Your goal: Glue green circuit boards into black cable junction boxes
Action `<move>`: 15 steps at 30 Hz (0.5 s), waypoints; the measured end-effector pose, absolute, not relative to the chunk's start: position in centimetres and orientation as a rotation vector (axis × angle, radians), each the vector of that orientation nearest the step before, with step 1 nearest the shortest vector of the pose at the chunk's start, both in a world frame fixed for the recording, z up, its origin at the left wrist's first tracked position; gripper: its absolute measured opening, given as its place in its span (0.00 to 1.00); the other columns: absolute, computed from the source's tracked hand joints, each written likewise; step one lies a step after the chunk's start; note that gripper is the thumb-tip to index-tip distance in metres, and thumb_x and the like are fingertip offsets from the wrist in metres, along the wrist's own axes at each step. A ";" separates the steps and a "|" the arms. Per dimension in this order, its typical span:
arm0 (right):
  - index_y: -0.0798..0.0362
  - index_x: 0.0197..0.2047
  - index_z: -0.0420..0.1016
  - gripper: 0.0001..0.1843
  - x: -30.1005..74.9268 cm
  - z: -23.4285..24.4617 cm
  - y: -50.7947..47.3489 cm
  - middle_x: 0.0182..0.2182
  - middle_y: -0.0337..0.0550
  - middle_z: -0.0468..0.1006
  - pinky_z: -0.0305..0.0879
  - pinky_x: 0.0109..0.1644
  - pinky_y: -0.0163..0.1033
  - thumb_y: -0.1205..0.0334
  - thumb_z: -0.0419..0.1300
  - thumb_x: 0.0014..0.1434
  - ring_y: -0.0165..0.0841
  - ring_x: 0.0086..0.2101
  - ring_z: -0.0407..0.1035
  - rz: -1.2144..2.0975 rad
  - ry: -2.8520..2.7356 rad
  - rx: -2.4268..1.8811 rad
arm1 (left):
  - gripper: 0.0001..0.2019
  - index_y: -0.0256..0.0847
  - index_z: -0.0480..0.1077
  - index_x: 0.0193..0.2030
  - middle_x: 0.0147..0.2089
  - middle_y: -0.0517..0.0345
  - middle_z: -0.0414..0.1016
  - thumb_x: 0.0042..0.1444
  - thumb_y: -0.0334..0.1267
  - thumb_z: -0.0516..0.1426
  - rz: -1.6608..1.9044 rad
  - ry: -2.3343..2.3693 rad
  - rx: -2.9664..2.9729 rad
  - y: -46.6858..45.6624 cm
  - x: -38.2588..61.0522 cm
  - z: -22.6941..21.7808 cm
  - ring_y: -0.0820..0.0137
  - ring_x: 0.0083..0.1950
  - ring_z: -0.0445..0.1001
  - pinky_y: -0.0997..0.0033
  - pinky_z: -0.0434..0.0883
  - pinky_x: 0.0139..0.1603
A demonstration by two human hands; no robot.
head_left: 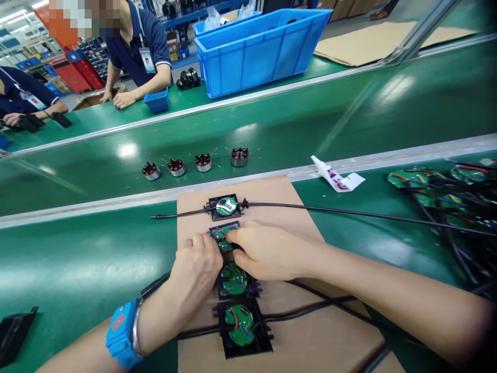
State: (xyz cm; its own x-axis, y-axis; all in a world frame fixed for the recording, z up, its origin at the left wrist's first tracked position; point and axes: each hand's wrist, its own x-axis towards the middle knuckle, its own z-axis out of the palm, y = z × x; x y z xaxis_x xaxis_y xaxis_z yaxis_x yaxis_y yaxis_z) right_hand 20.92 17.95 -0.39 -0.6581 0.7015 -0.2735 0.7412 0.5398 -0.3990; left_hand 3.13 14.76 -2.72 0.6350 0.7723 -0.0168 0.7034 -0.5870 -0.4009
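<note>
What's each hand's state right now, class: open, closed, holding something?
Left hand: curled at the left edge of the second-farthest black housing; grip cannot be told.
Right hand: bent over that housing's green board; grip cannot be told.

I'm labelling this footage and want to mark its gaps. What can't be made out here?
All in the head view:
- Left hand: its fingertips are hidden behind its own knuckles.
- Circuit board: its right side is covered by the right hand.
- White tube: its print is too small and blurred to read.
- Black piece: cut off by the left edge.
- Big blue bin: its front wall hides most of the inside.
</note>
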 end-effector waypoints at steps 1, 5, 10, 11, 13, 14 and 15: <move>0.58 0.32 0.74 0.12 20.9 -0.3 17.9 0.28 0.53 0.77 0.57 0.28 0.38 0.66 0.49 0.54 0.40 0.30 0.72 -0.739 2.687 1.265 | 0.09 0.33 0.71 0.28 0.25 0.50 0.71 0.46 0.20 0.52 0.250 -1.183 -2.509 14.8 3.0 -2.6 0.61 0.27 0.72 0.66 0.70 0.22; 0.59 0.33 0.76 0.14 20.6 -0.2 17.7 0.28 0.55 0.78 0.57 0.28 0.38 0.65 0.50 0.54 0.41 0.30 0.72 -0.704 2.692 1.270 | 0.14 0.32 0.72 0.45 0.34 0.51 0.75 0.52 0.23 0.54 -0.046 -1.302 -2.569 14.4 1.7 -2.7 0.64 0.33 0.74 0.66 0.76 0.32; 0.59 0.33 0.75 0.11 20.9 0.1 18.1 0.28 0.53 0.77 0.55 0.27 0.37 0.66 0.52 0.51 0.39 0.30 0.71 -0.798 2.696 1.274 | 0.27 0.30 0.66 0.58 0.43 0.48 0.75 0.49 0.19 0.51 -0.038 -1.288 -2.643 13.5 1.5 -4.3 0.64 0.39 0.74 0.66 0.76 0.36; 0.58 0.34 0.75 0.11 21.2 0.1 18.3 0.27 0.50 0.77 0.54 0.26 0.36 0.67 0.53 0.50 0.37 0.29 0.70 -0.856 2.688 1.260 | 0.26 0.30 0.66 0.58 0.42 0.48 0.75 0.49 0.20 0.51 -0.005 -1.292 -2.643 13.4 1.6 -4.5 0.64 0.38 0.73 0.65 0.76 0.36; 0.57 0.38 0.74 0.13 21.8 0.2 18.7 0.25 0.43 0.75 0.53 0.24 0.34 0.68 0.54 0.48 0.32 0.25 0.66 -1.035 2.650 1.238 | 0.26 0.31 0.66 0.58 0.40 0.50 0.74 0.50 0.20 0.51 0.025 -1.313 -2.672 13.6 1.7 -4.4 0.63 0.37 0.73 0.64 0.76 0.34; 0.57 0.42 0.72 0.16 22.2 0.2 18.8 0.25 0.39 0.74 0.53 0.24 0.33 0.69 0.55 0.47 0.30 0.24 0.64 -1.138 2.623 1.242 | 0.27 0.32 0.66 0.58 0.40 0.50 0.74 0.50 0.21 0.51 0.016 -1.321 -2.709 13.8 1.6 -4.2 0.62 0.38 0.73 0.64 0.76 0.34; 0.57 0.45 0.70 0.19 22.5 0.2 18.8 0.25 0.37 0.73 0.54 0.24 0.32 0.69 0.56 0.47 0.28 0.23 0.63 -1.231 2.598 1.261 | 0.27 0.33 0.67 0.58 0.40 0.50 0.74 0.50 0.21 0.50 -0.007 -1.324 -2.755 14.0 1.6 -3.9 0.62 0.38 0.73 0.63 0.76 0.35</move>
